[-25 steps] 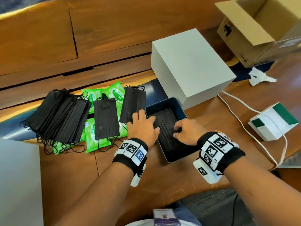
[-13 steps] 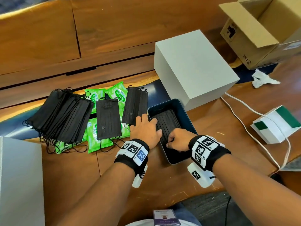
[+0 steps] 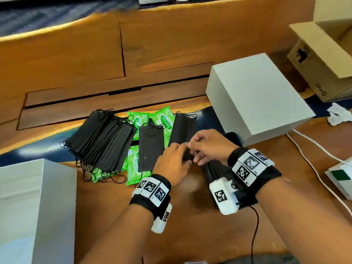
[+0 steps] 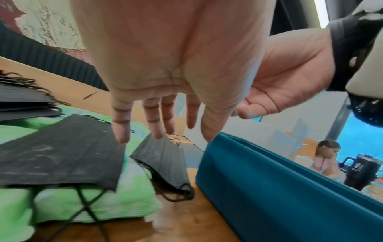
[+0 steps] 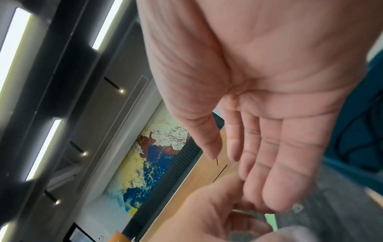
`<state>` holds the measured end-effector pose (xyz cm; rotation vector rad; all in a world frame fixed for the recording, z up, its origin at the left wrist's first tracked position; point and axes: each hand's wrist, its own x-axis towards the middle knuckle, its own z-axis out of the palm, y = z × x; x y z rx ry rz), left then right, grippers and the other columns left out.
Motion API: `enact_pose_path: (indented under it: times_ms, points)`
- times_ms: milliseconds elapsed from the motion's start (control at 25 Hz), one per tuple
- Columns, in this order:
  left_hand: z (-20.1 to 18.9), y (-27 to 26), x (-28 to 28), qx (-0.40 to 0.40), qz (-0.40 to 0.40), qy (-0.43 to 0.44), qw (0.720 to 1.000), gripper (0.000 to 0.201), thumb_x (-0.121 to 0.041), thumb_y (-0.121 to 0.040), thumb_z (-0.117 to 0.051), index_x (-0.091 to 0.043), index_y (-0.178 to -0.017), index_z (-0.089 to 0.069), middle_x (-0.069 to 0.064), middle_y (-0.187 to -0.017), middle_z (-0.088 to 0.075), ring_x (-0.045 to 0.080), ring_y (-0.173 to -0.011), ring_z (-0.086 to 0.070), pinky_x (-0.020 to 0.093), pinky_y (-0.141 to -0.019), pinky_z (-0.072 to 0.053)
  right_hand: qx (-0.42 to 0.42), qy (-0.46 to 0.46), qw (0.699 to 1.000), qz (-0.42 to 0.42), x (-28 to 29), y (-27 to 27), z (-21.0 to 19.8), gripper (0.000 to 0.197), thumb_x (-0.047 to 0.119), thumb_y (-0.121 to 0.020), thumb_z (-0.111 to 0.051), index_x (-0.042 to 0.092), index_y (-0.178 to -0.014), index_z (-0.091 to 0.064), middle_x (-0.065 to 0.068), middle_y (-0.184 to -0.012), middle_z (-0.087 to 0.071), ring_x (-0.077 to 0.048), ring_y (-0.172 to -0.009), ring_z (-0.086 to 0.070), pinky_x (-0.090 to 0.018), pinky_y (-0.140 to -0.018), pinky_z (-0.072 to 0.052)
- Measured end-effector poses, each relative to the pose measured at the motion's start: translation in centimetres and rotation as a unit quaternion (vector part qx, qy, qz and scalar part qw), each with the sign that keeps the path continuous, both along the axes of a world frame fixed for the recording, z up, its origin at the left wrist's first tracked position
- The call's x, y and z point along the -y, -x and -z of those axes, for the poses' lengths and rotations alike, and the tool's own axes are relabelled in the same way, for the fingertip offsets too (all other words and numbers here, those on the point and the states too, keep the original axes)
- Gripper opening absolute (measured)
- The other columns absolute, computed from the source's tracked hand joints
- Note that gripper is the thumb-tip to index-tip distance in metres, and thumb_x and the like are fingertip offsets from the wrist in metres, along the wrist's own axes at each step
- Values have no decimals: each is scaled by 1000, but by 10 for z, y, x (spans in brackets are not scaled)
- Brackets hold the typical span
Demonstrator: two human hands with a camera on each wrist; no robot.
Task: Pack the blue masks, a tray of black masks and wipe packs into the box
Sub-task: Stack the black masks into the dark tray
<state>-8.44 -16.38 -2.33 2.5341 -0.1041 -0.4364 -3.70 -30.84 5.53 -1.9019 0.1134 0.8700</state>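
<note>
1. Tray of black masks [image 3: 213, 168] on tabletop [image 3: 190, 216], under both wrists, beside white box [image 3: 257, 96].
2. Left hand [image 3: 171, 162] over tray's left rim, fingers straight, spread.
3. Right hand [image 3: 209, 145] above tray, fingers relaxed; hold: cannot tell.

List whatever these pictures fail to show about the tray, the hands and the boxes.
- Tray: in the head view both hands and the right wristband cover most of it; how full it is cannot be told.
- Left hand and right hand: something dark sits between their fingers; blur and overlap hide what it is.
- Cardboard box: cut off by the right edge; its inside is hidden.
- Blue masks: none in any view.
</note>
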Motion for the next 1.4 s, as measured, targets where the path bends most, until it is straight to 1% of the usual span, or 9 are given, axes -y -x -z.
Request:
enact_pose_path:
  times_ms: [160,280,400,560,760,1000,1200,1280,1400]
  points:
    - [11,-15,-27,-57,-24,-80,995,36,-36,-91,-59,-25,-124,-55,5,-121,-49,29,-117,-47,49,-88,-48,-5,-18,996,87,-47,-10,32,27,16,-90,-64,11,-115,-55,-9,-111,-62,-19,-95,-63,-39,-86,-57]
    - [19,-38,-44,-72,-75,-53,993,27,-24,-91,-59,-18,-118,-59,11,-117,-56,33,-113,-55,46,-88,-49,3,38,995,97,-67,-16,60,52,21,-88,-64,13,-136,-45,-7,-134,-52,-22,-121,-51,-36,-103,-44]
    - [22,-60,-47,-69,-102,-33,992,32,-22,-91,-61,-18,-123,-58,10,-123,-60,30,-115,-56,40,-90,-47,-18,76,989,129,-71,-24,81,62,18,-88,-59,11,-144,-35,-9,-140,-47,-26,-126,-48,-36,-104,-42]
    - [26,-77,-34,-71,-122,8,990,40,-25,-91,-62,-20,-130,-52,8,-124,-63,30,-116,-56,39,-90,-48,-10,124,979,163,-73,-31,101,61,23,-75,-56,7,-133,-46,-16,-137,-49,-34,-125,-48,-46,-103,-44]
    - [35,-93,-23,-110,-197,53,973,52,-24,-85,-70,-20,-133,-49,12,-120,-63,33,-113,-59,43,-92,-50,-19,185,975,118,-73,-37,108,46,16,-93,-45,6,-138,-44,-18,-155,-27,-35,-143,-24,-40,-115,-26]
    - [34,-103,-18,-109,-233,136,957,46,-10,-85,-68,-12,-129,-55,16,-114,-63,31,-108,-60,36,-90,-48,19,131,972,193,-69,-34,109,42,19,-96,-46,4,-135,-46,-17,-145,-41,-33,-137,-36,-40,-111,-32]
    - [3,-75,-45,-179,-331,426,823,22,9,-84,-49,-5,-84,-65,16,-80,-64,27,-72,-59,36,-70,-51,3,46,962,270,-70,-29,101,50,39,-98,-46,12,-139,-39,-8,-136,-52,-28,-122,-51,-38,-103,-41]
    - [-7,-62,-56,-193,-339,496,776,29,14,-83,-39,-2,-84,-63,19,-81,-65,29,-72,-62,38,-73,-54,-56,-47,948,310,-72,-24,100,39,40,-93,-55,11,-120,-53,-11,-121,-63,-28,-106,-61,-45,-95,-51]
    - [-11,-46,-71,-203,-335,506,769,32,14,-86,-37,-3,-96,-62,21,-93,-66,32,-84,-65,48,-84,-54,-99,-166,931,311,-71,-15,95,17,18,-93,-61,2,-98,-65,-22,-103,-70,-31,-91,-67,-51,-88,-54]
